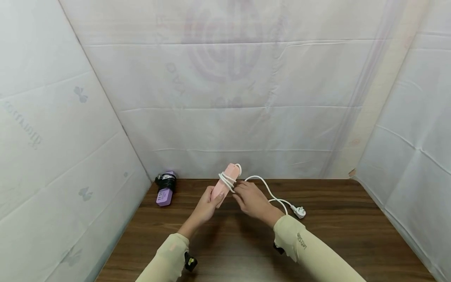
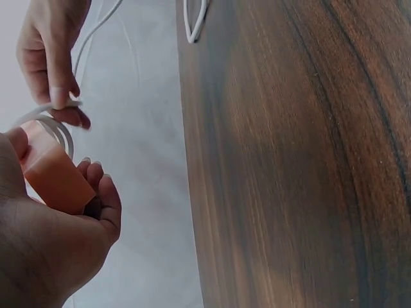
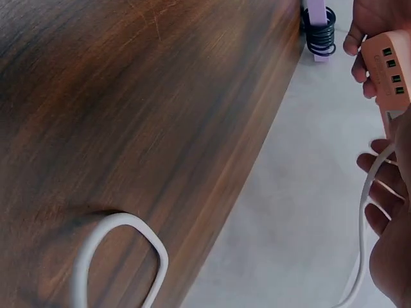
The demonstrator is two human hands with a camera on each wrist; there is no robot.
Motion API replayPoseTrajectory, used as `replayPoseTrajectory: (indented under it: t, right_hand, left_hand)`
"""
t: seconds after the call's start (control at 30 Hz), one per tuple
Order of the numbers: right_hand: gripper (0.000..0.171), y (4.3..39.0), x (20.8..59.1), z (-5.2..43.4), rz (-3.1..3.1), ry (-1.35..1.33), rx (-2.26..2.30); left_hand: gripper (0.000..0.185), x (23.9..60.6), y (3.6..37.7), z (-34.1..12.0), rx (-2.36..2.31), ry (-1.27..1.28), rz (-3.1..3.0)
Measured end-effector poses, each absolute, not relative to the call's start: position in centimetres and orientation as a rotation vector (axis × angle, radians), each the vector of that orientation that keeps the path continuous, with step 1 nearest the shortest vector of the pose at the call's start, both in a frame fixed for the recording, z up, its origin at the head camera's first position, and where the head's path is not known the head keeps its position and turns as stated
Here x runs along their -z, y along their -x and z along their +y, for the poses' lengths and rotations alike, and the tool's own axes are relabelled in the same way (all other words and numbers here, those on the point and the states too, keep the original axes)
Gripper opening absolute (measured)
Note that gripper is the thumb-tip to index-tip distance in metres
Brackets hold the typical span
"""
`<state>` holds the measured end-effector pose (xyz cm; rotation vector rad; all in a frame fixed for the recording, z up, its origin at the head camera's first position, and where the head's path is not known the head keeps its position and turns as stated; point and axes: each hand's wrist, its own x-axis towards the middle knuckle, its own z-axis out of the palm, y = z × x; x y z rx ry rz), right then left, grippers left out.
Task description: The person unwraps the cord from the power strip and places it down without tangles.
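1. Backdrop: white sheeting [image 1: 225, 98] on three sides, creased, with faint printed marks showing through
2. Table [image 1: 334, 235]: dark wood grain top, runs up to the sheeting at back and left
3. Arms: both in beige sleeves [image 1: 313, 254], reaching in from the near edge and meeting over the table centre-left
4. Pink power strip [image 1: 225, 184]: raised off the table and tilted, far end up toward the back wall; sockets on its face show in the right wrist view [image 3: 388, 67]
5. Left hand [image 1: 208, 205]: fingers curled round the near end of the pink power strip, gripping it; the left wrist view shows the block end seated in the palm [image 2: 58, 176]
6. Right hand [image 1: 251, 199]: just right of the strip, thumb and fingers pinching the white cable [image 1: 271, 194] right where it meets the strip
7. White cable: several turns already around the upper-middle of the strip; the loose rest trails right and down across the table to the white plug [image 1: 300, 212], which lies flat on the wood, well apart from the hands
8. Purple power strip [image 1: 165, 194]: lying on the table near the back-left corner, black cord [image 1: 167, 181] coiled around its far end, untouched
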<state>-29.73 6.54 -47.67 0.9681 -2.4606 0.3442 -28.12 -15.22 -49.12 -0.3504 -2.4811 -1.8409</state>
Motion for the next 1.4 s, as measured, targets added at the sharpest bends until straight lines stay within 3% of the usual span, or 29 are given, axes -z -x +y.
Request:
replayPoseTrajectory:
  t: [0.57,0.87,1.4]
  right_hand:
    - [0.004,29.5,46.3,7.2,-2.194,-0.963,-0.280]
    - [0.018,30.5,45.7,7.9,-2.150,-0.789,-0.429]
    - [0.024,31.1,46.8,10.4,-2.481,-0.567,-0.494]
  left_hand:
    - [0.032,49.2,28.1,-15.7,1.820,0.403,-2.523]
    - [0.036,49.3,28.0,-16.0,1.736,0.431,-2.540]
    - [0.034,49.3,27.8,-16.8,1.821,0.322,-2.494]
